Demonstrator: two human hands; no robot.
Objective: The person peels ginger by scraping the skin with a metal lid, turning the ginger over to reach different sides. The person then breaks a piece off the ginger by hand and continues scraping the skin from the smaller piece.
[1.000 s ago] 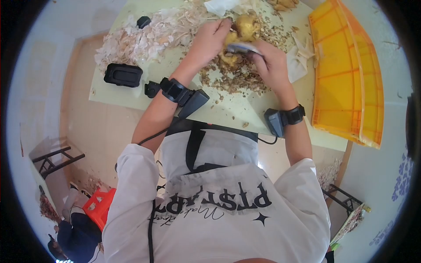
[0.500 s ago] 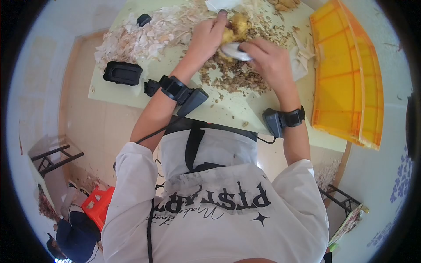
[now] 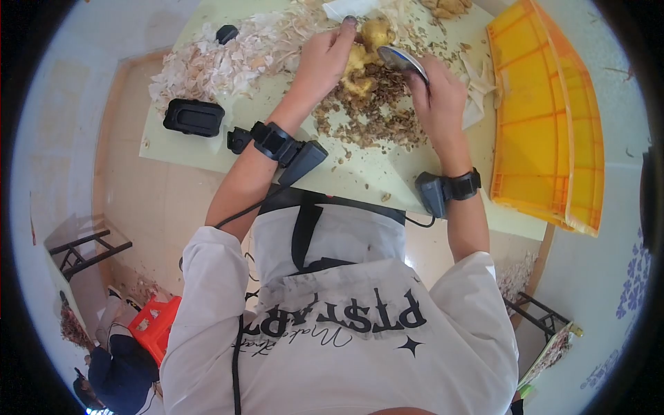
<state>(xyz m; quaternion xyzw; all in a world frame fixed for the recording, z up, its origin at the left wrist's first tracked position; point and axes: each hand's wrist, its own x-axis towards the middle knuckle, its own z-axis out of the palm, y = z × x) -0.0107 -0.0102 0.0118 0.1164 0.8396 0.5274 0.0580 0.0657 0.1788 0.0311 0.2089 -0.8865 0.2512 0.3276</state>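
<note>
Now gripping knobbly root (image 3: 357, 62) in left hand (image 3: 326, 57), farther from crate (image 3: 529, 131) than flat tool (image 3: 400, 59) pinched in right hand (image 3: 441, 86).

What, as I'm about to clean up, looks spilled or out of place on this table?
Brown scraps lie loose around the knobbly yellow root, with stray bits toward the table's near edge; pale shavings spread farther left. Untidy, but probably work litter rather than an accident.

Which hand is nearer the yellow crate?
The right. The right hand is left of the crate, apart from it; the left hand is apart too, farther left.
</note>
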